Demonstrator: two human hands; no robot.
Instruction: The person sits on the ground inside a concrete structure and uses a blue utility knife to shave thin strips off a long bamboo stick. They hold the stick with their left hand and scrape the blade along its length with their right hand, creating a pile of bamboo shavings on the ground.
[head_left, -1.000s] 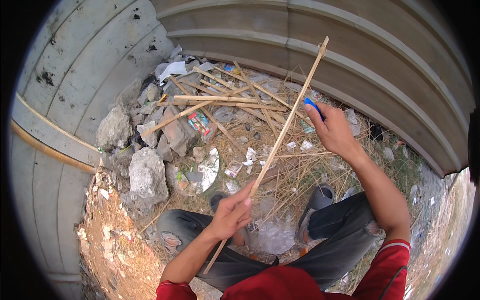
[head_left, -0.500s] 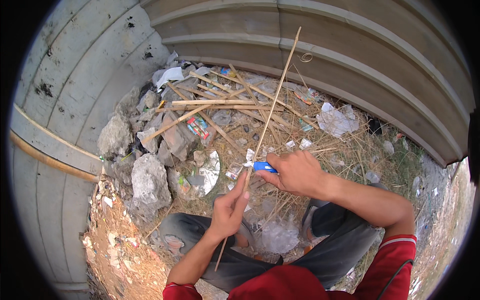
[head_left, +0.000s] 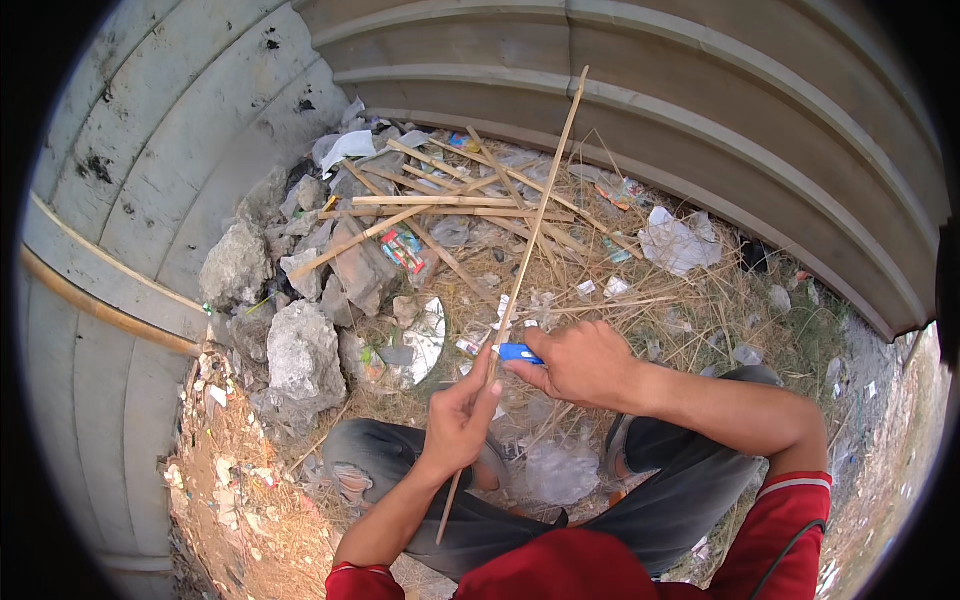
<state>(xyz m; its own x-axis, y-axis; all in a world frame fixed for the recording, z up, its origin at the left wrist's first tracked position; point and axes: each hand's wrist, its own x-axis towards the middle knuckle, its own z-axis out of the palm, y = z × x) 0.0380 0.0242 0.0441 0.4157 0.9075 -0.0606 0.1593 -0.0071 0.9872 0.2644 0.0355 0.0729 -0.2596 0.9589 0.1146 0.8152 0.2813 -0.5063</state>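
A long, thin bamboo strip slants up and away in front of me, its lower end reaching down over my left thigh. My left hand is closed around the strip below its middle, thumb and fingers pinching it. In my right hand is a blue utility knife, gripped with the thumb along its body. The knife's front end meets the strip just above my left fingertips; the blade itself is too small to make out.
Several split bamboo pieces lie crossed on the littered ground ahead. Rough rocks sit at the left, near a broken mirror-like shard. Corrugated metal sheet stands behind, and a pale panel wall rises at the left.
The knife and my right hand have shifted slightly down along the strip toward my left hand. The strip's far tip has tilted a little left, and a thin curl near it is gone from view.
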